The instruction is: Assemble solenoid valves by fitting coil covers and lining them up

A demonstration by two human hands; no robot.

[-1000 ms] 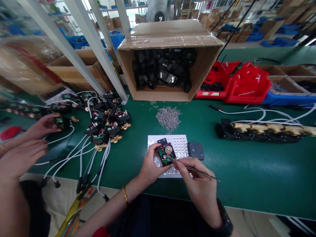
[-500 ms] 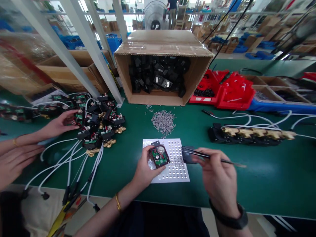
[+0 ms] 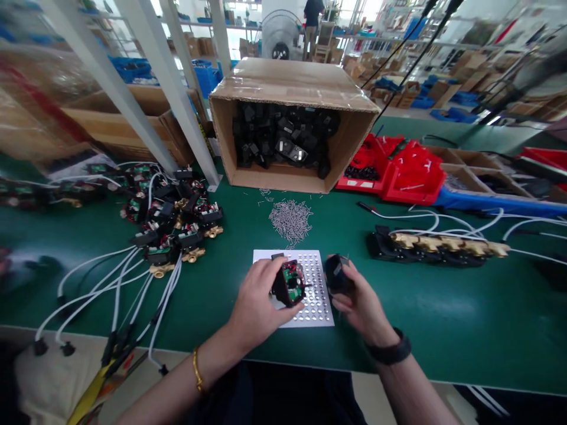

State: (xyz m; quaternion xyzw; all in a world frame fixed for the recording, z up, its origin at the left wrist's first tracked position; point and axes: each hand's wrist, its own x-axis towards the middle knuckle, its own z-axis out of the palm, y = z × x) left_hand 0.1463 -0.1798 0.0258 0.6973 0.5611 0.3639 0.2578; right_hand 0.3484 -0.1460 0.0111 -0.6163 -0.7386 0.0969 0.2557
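My left hand [image 3: 254, 298] grips an open black housing [image 3: 280, 284] with a green circuit board [image 3: 292, 280] and red wires inside, tilted so that its open side faces right. Beneath it lies a white sheet [image 3: 261, 255] dotted with rows of small shiny round pieces. Just right of the sheet, my right hand [image 3: 365, 307] is closed on a black cover [image 3: 337, 274], apart from the housing. The tweezers cannot be made out now. Beyond the sheet is a heap of small metal pins [image 3: 291, 221].
A cardboard box [image 3: 295, 82] of black housings stands behind the pins. Wired assemblies [image 3: 177, 218] with brass fittings pile up at left; a row of brass-fitted units [image 3: 436, 248] lies at right. Red bins [image 3: 411, 174] stand at back right, a metal post [image 3: 177, 100] at back left.
My right hand has taken hold of the black cover; the tweezers no longer show. My left hand has tilted the housing. Another person's hands have left the wired pile at left.
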